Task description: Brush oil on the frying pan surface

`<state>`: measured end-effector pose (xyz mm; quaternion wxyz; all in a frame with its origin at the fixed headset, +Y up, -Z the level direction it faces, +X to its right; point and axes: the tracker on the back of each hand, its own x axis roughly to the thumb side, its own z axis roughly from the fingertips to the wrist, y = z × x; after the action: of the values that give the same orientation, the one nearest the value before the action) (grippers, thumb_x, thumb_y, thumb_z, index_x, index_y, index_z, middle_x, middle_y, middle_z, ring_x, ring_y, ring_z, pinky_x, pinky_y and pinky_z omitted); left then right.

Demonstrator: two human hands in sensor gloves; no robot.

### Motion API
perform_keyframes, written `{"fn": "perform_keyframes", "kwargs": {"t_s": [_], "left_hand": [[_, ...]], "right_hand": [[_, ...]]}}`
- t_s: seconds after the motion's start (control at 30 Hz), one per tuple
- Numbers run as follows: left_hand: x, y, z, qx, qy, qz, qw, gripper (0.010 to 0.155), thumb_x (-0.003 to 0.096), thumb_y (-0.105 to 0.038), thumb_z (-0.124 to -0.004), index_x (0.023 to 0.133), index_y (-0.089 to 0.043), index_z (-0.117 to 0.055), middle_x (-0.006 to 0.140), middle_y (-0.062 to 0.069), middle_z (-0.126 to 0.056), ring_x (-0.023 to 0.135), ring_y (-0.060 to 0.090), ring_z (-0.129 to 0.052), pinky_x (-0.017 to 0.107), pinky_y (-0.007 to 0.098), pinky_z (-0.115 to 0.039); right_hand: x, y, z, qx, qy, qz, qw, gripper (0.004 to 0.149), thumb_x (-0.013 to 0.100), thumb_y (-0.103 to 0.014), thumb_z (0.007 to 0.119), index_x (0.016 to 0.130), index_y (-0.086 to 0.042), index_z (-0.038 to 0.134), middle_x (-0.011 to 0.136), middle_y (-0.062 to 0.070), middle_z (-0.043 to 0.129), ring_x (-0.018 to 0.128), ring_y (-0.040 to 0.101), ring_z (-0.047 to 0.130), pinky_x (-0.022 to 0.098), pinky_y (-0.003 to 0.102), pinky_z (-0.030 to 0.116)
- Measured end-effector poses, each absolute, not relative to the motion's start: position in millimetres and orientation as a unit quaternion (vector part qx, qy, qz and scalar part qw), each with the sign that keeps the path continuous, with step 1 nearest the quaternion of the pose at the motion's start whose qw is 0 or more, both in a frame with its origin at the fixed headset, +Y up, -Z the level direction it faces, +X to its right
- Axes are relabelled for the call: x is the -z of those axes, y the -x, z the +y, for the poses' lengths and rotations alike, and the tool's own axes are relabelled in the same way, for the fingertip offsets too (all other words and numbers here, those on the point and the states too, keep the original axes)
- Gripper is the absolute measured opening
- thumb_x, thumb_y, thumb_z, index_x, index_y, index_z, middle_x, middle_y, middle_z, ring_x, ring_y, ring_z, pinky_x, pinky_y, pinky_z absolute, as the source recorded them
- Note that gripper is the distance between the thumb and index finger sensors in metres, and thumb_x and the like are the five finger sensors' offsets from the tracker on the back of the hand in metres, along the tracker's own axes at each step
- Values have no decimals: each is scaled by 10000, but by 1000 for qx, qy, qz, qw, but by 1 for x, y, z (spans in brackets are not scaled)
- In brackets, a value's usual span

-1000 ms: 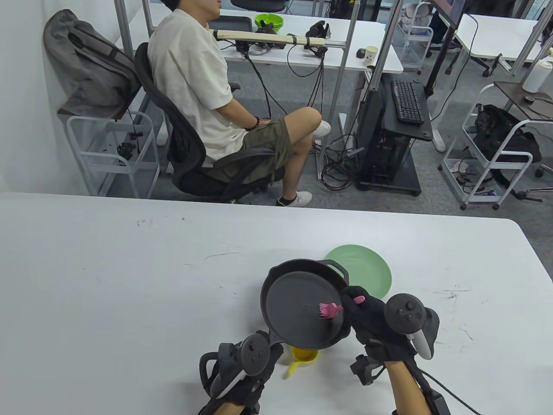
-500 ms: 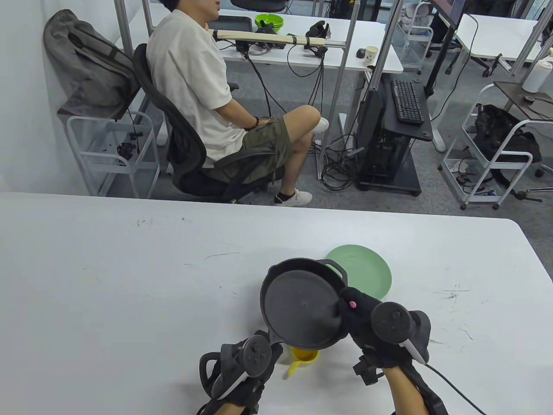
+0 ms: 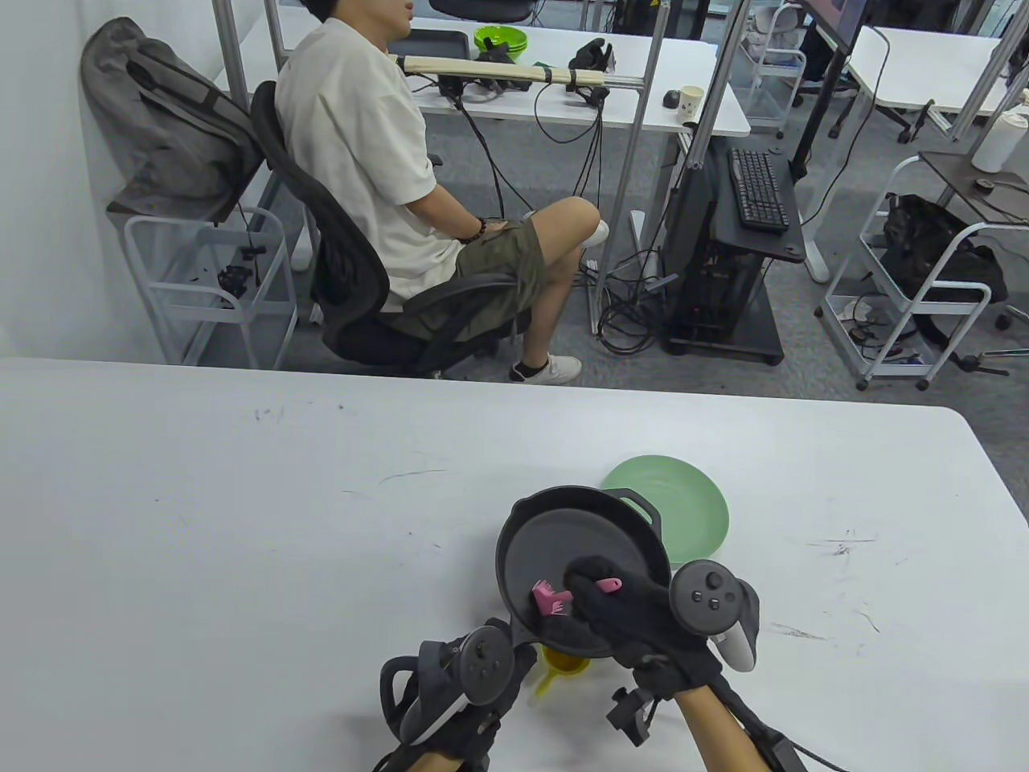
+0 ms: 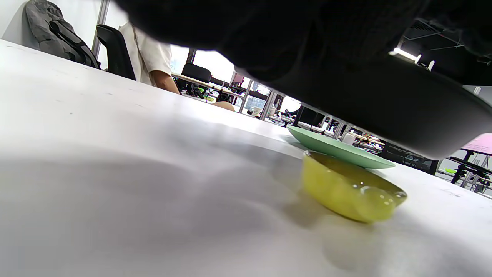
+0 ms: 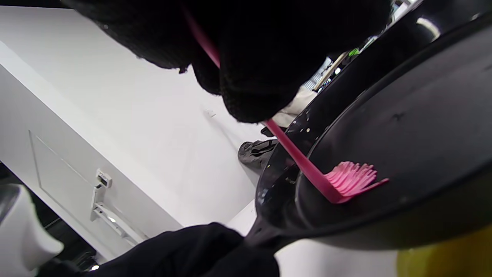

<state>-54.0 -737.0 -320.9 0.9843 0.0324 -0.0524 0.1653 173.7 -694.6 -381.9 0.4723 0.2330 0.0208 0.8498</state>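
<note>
A black frying pan (image 3: 575,543) is held above the table, tilted; my left hand (image 3: 466,683) grips its handle at the near side. My right hand (image 3: 623,615) holds a pink silicone brush (image 3: 551,597), whose bristles touch the pan's near-left inner surface. In the right wrist view the brush (image 5: 348,181) lies on the pan (image 5: 423,127). A small yellow bowl of oil (image 3: 563,666) sits on the table under the pan's near edge; it also shows in the left wrist view (image 4: 346,190), below the pan's underside (image 4: 384,104).
A green plate (image 3: 683,503) lies on the white table (image 3: 241,523) just behind and right of the pan. A seated person in a chair (image 3: 386,201) is beyond the table's far edge.
My right hand with the brush swept from the pan's right side to its near-left part. The pan shifted slightly right with my left hand.
</note>
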Motion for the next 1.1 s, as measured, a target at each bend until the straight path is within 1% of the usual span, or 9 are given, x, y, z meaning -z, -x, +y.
{"fn": "perform_keyframes", "kwargs": {"t_s": [0.17, 0.27, 0.37, 0.43, 0.5, 0.57, 0.7, 0.97, 1.1], "left_hand": [[321, 55, -737, -165, -33, -48, 985, 596, 540, -570, -786, 845, -62, -847, 438, -25, -979, 153, 141, -969, 149, 346, -833], [321, 55, -737, -166, -32, -49, 984, 597, 539, -570, -786, 845, -62, -847, 437, -25, -980, 153, 141, -969, 148, 347, -833], [321, 55, -737, -164, -35, -50, 985, 596, 539, -571, -786, 845, -63, -847, 437, -25, -980, 153, 141, -970, 149, 347, -833], [321, 55, -737, -165, -35, -49, 984, 596, 539, -571, -785, 844, -63, -847, 435, -26, -981, 154, 140, -969, 149, 346, -834], [321, 57, -737, -166, -35, -47, 984, 596, 539, -571, -785, 845, -63, -846, 438, -25, -980, 154, 141, -969, 150, 346, -833], [321, 58, -737, -169, -35, -45, 984, 596, 539, -571, -785, 845, -63, -847, 438, -25, -980, 155, 141, -969, 150, 347, -833], [322, 58, -737, -168, -32, -45, 984, 596, 540, -571, -786, 844, -63, -848, 438, -24, -980, 155, 142, -970, 150, 347, -833], [322, 60, -737, -164, -35, -40, 985, 596, 537, -571, -790, 844, -63, -849, 438, -23, -981, 154, 144, -970, 150, 348, -833], [322, 61, -736, -162, -33, -38, 986, 596, 537, -571, -789, 844, -63, -849, 437, -23, -981, 154, 144, -970, 149, 348, -833]], "right_hand": [[382, -178, -693, -834, -229, 6, 503, 431, 648, -450, 690, 988, -185, 709, 723, 168, 940, 432, 173, 943, 267, 251, 843], [381, -177, -694, -814, -231, 27, 532, 441, 648, -442, 697, 1003, -182, 692, 750, 178, 927, 439, 174, 940, 271, 255, 841], [382, -173, -696, -813, -237, 50, 529, 449, 649, -436, 700, 1017, -180, 674, 776, 181, 918, 448, 173, 941, 277, 255, 841], [382, -174, -696, -816, -228, 48, 529, 452, 646, -425, 709, 1014, -164, 681, 769, 196, 919, 441, 187, 943, 272, 268, 841], [383, -178, -695, -837, -208, 25, 506, 448, 637, -402, 728, 997, -137, 705, 740, 224, 926, 419, 209, 947, 254, 289, 840], [385, -185, -692, -859, -195, 19, 472, 446, 640, -405, 726, 991, -131, 710, 728, 214, 938, 410, 206, 952, 246, 287, 843], [387, -199, -686, -877, -163, 5, 452, 437, 640, -393, 736, 974, -112, 728, 703, 223, 945, 390, 213, 953, 232, 293, 841], [390, -224, -676, -914, -111, -17, 389, 435, 643, -391, 737, 972, -105, 731, 695, 224, 948, 387, 213, 951, 231, 292, 841], [388, -230, -670, -938, -91, -43, 331, 432, 644, -385, 740, 973, -106, 732, 697, 233, 941, 394, 218, 950, 238, 298, 841]]}}
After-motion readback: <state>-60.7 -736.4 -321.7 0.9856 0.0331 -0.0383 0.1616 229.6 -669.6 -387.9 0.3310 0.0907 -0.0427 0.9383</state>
